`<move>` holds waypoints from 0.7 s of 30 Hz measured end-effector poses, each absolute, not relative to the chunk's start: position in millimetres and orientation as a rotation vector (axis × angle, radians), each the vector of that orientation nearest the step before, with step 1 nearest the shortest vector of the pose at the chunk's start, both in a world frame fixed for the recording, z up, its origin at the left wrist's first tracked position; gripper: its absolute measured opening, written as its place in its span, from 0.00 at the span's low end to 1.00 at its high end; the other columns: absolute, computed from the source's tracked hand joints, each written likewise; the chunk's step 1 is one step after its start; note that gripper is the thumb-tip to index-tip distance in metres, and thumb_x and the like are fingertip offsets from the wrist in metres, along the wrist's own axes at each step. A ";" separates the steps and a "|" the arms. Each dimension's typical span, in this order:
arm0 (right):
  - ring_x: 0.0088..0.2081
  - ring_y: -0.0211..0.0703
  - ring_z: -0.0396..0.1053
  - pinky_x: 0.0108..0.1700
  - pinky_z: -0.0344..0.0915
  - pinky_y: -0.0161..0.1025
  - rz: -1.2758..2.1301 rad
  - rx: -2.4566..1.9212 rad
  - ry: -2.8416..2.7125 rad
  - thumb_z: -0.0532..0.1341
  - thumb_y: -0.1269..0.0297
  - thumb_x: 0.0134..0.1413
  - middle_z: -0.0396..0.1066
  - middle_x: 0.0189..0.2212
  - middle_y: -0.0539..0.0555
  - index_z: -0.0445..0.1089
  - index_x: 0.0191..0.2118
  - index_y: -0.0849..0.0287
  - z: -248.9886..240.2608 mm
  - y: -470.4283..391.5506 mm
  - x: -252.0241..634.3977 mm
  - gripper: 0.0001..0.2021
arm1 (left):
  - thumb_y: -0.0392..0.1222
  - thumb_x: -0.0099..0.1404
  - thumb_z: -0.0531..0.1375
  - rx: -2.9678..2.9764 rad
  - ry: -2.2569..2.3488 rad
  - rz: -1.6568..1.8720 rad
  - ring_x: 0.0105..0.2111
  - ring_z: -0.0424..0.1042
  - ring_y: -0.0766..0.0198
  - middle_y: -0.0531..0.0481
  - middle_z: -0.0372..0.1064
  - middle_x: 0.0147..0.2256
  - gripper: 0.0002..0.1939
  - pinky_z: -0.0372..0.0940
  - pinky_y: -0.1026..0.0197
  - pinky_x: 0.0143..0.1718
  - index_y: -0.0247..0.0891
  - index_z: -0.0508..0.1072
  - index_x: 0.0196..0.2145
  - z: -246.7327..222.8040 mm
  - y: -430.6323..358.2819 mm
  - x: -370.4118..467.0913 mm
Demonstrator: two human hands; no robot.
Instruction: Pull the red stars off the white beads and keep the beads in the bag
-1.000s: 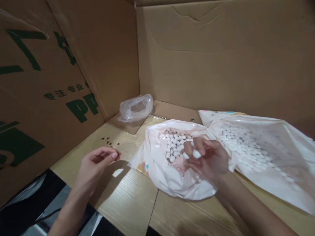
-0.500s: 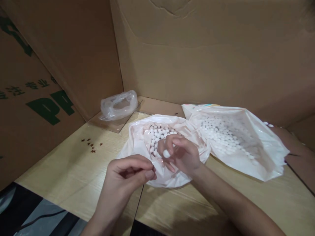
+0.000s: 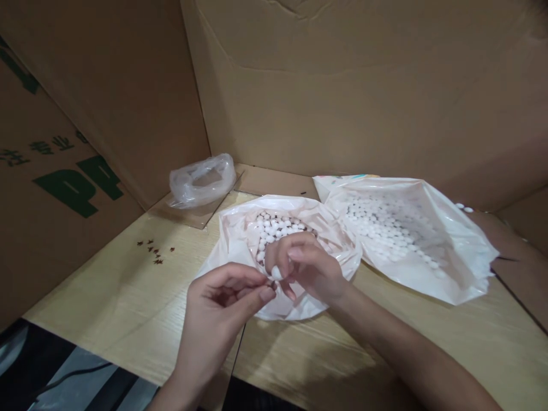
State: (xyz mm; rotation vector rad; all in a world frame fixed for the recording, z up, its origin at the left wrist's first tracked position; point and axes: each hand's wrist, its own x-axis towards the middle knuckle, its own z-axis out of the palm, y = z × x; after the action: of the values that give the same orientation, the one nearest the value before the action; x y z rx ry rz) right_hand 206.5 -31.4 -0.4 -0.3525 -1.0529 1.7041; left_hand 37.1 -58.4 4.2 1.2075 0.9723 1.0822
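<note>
My left hand [image 3: 233, 294] pinches a small dark piece [image 3: 273, 284] between thumb and forefinger. Close against it on the right, my right hand [image 3: 306, 265] holds a white ball [image 3: 276, 273] at its fingertips. Both hands are over the near side of an open white plastic bag [image 3: 233, 222], in which many white balls [image 3: 274, 226] lie. Part of the bag's contents is hidden behind my right hand. To the right lies a second white bag [image 3: 464, 257] with more white balls [image 3: 385, 228] in it.
Several small reddish-brown star-shaped pieces [image 3: 156, 251] lie on the wooden table [image 3: 115, 308] at the left. A crumpled clear plastic bag [image 3: 201, 181] sits at the back left. Cardboard walls [image 3: 342, 103] stand behind and at the left. A few white balls [image 3: 464, 208] are at the far right.
My right hand has moved left, bringing the white ball up against the fingertips of my left hand. The dark piece in my left hand now shows more. The view has shifted slightly.
</note>
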 end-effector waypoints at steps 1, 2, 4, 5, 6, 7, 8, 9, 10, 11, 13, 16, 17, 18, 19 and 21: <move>0.17 0.32 0.59 0.13 0.60 0.28 1.705 -0.359 -1.059 0.64 0.60 0.50 0.64 0.20 0.52 0.72 0.22 0.65 -0.2 -31.4 206.5 0.14 | 0.39 0.50 0.71 1.213 0.982 1.084 0.25 0.73 0.72 0.53 0.75 0.26 0.07 0.67 0.76 0.27 0.39 0.79 0.29 4.3 -58.5 37.0; 0.17 0.32 0.59 0.13 0.60 0.28 1.702 -0.368 -1.066 0.64 0.60 0.50 0.64 0.20 0.52 0.72 0.22 0.65 0.0 -31.5 206.5 0.14 | 0.40 0.50 0.71 1.217 0.994 1.085 0.25 0.73 0.72 0.53 0.74 0.26 0.08 0.67 0.76 0.27 0.38 0.79 0.29 4.4 -58.7 36.8; 0.18 0.32 0.59 0.14 0.61 0.28 1.688 -0.391 -1.084 0.64 0.60 0.50 0.64 0.20 0.53 0.72 0.22 0.66 0.3 -31.5 206.8 0.14 | 0.40 0.50 0.71 1.219 1.011 1.083 0.25 0.73 0.72 0.52 0.74 0.26 0.08 0.67 0.76 0.27 0.37 0.78 0.28 4.6 -59.4 36.5; 0.18 0.32 0.59 0.14 0.61 0.28 1.677 -0.400 -1.096 0.65 0.59 0.50 0.65 0.20 0.53 0.72 0.22 0.66 0.5 -31.5 207.0 0.14 | 0.40 0.51 0.71 1.219 1.015 1.081 0.25 0.73 0.72 0.52 0.74 0.26 0.08 0.67 0.76 0.28 0.37 0.78 0.28 4.7 -59.9 36.3; 0.18 0.33 0.59 0.14 0.61 0.28 1.666 -0.404 -1.111 0.65 0.59 0.50 0.65 0.20 0.53 0.72 0.22 0.66 0.6 -31.7 207.3 0.14 | 0.40 0.51 0.71 1.220 1.013 1.078 0.25 0.73 0.72 0.52 0.74 0.26 0.07 0.67 0.76 0.28 0.38 0.78 0.28 4.6 -60.2 36.2; 0.18 0.33 0.60 0.14 0.61 0.28 1.652 -0.411 -1.126 0.65 0.59 0.50 0.65 0.20 0.53 0.72 0.22 0.66 0.7 -31.9 207.7 0.15 | 0.40 0.52 0.71 1.223 1.009 1.078 0.26 0.73 0.73 0.53 0.74 0.26 0.07 0.68 0.76 0.29 0.38 0.78 0.29 4.6 -60.5 36.1; 0.19 0.33 0.60 0.14 0.60 0.28 1.636 -0.419 -1.142 0.65 0.59 0.51 0.66 0.21 0.53 0.72 0.22 0.66 0.8 -32.2 208.1 0.15 | 0.40 0.52 0.71 1.225 1.006 1.078 0.26 0.73 0.73 0.53 0.75 0.27 0.07 0.67 0.76 0.29 0.39 0.78 0.29 4.5 -60.6 36.0; 0.19 0.32 0.60 0.15 0.60 0.28 1.620 -0.426 -1.162 0.65 0.59 0.51 0.66 0.21 0.53 0.72 0.22 0.66 0.7 -32.5 208.6 0.15 | 0.40 0.52 0.70 1.231 1.001 1.084 0.26 0.73 0.74 0.54 0.75 0.27 0.06 0.67 0.77 0.29 0.40 0.78 0.29 4.5 -60.6 35.9; 0.19 0.32 0.61 0.15 0.60 0.27 1.600 -0.433 -1.188 0.64 0.59 0.52 0.66 0.21 0.53 0.73 0.23 0.66 0.6 -32.8 209.1 0.15 | 0.40 0.53 0.70 1.236 1.001 1.088 0.26 0.73 0.74 0.54 0.75 0.27 0.06 0.67 0.78 0.29 0.40 0.79 0.30 4.6 -60.6 35.9; 0.19 0.31 0.61 0.16 0.60 0.27 1.577 -0.437 -1.217 0.64 0.59 0.53 0.66 0.21 0.53 0.73 0.23 0.66 0.5 -33.2 209.7 0.15 | 0.39 0.53 0.70 1.240 0.999 1.091 0.26 0.73 0.75 0.55 0.75 0.27 0.06 0.67 0.78 0.28 0.41 0.79 0.30 4.9 -60.5 35.9; 0.19 0.30 0.62 0.18 0.59 0.26 1.535 -0.439 -1.278 0.63 0.60 0.55 0.67 0.22 0.53 0.73 0.24 0.66 0.3 -33.7 210.7 0.15 | 0.38 0.53 0.70 1.247 0.993 1.097 0.26 0.74 0.74 0.55 0.75 0.27 0.06 0.67 0.79 0.28 0.43 0.79 0.31 5.7 -60.5 36.0; 0.19 0.29 0.62 0.19 0.58 0.26 1.490 -0.435 -1.340 0.63 0.60 0.56 0.68 0.23 0.53 0.73 0.25 0.66 1.3 -34.3 211.9 0.14 | 0.37 0.53 0.70 1.245 0.981 1.101 0.27 0.75 0.72 0.55 0.76 0.28 0.08 0.69 0.78 0.29 0.44 0.80 0.33 7.0 -61.0 36.6; 0.20 0.30 0.62 0.19 0.58 0.26 1.484 -0.435 -1.351 0.63 0.60 0.56 0.68 0.23 0.53 0.73 0.25 0.66 2.1 -34.5 212.2 0.14 | 0.37 0.53 0.70 1.249 0.978 1.104 0.28 0.76 0.71 0.54 0.77 0.29 0.08 0.69 0.77 0.30 0.44 0.80 0.33 7.3 -61.2 36.8; 0.20 0.30 0.62 0.19 0.58 0.27 1.476 -0.436 -1.361 0.62 0.61 0.56 0.68 0.23 0.53 0.73 0.25 0.66 3.2 -34.7 212.3 0.14 | 0.37 0.53 0.70 1.256 0.977 1.105 0.28 0.76 0.71 0.54 0.77 0.29 0.08 0.70 0.77 0.30 0.45 0.81 0.33 7.6 -61.5 37.0; 0.21 0.31 0.62 0.19 0.58 0.27 1.464 -0.434 -1.374 0.62 0.62 0.56 0.68 0.23 0.53 0.72 0.25 0.66 4.4 -35.0 212.5 0.14 | 0.37 0.53 0.70 1.264 0.981 1.107 0.29 0.77 0.70 0.54 0.77 0.29 0.09 0.70 0.76 0.31 0.45 0.81 0.34 7.9 -61.8 37.1; 0.21 0.32 0.62 0.20 0.58 0.29 1.437 -0.437 -1.405 0.61 0.63 0.57 0.68 0.22 0.52 0.72 0.25 0.65 6.6 -35.6 212.8 0.13 | 0.36 0.53 0.69 1.292 0.989 1.116 0.30 0.77 0.69 0.53 0.77 0.30 0.09 0.71 0.75 0.31 0.47 0.81 0.34 8.7 -62.4 37.2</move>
State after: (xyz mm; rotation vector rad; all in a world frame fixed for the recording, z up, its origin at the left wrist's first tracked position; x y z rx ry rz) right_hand 212.8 -35.6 6.6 -0.4368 -1.4049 1.4368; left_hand 37.2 -62.4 8.7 1.2922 0.9894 1.1164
